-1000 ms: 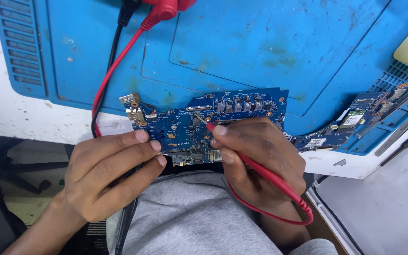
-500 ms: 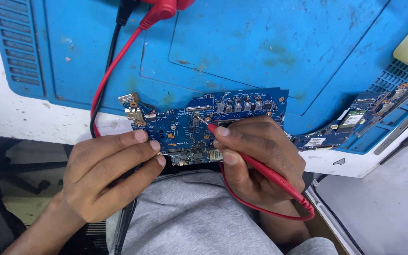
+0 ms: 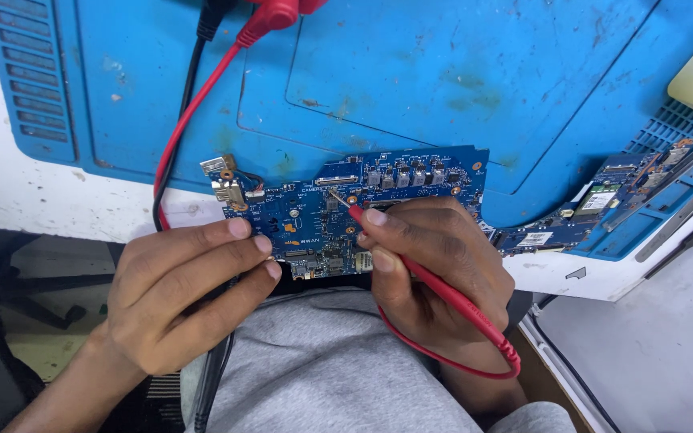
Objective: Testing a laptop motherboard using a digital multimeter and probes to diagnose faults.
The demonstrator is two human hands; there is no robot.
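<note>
Blue mat [image 3: 459,88] covered the white bench, with two boards and two leads on it. One board [image 3: 314,216] sat at the mat's 6 o'clock edge; the second [image 3: 603,212] lay at 3 o'clock. Left hand [image 3: 182,293] pinched the board's near edge, fingers together. Right hand [image 3: 435,269] pinched the red probe [image 3: 411,269], tip on the board. Since before, the tip had barely shifted. Red lead [image 3: 194,112] and black lead [image 3: 190,72] ran toward 12 o'clock.

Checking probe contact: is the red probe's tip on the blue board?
Yes, the right hand holds the red probe with its metal tip pressed on the blue board.
</note>
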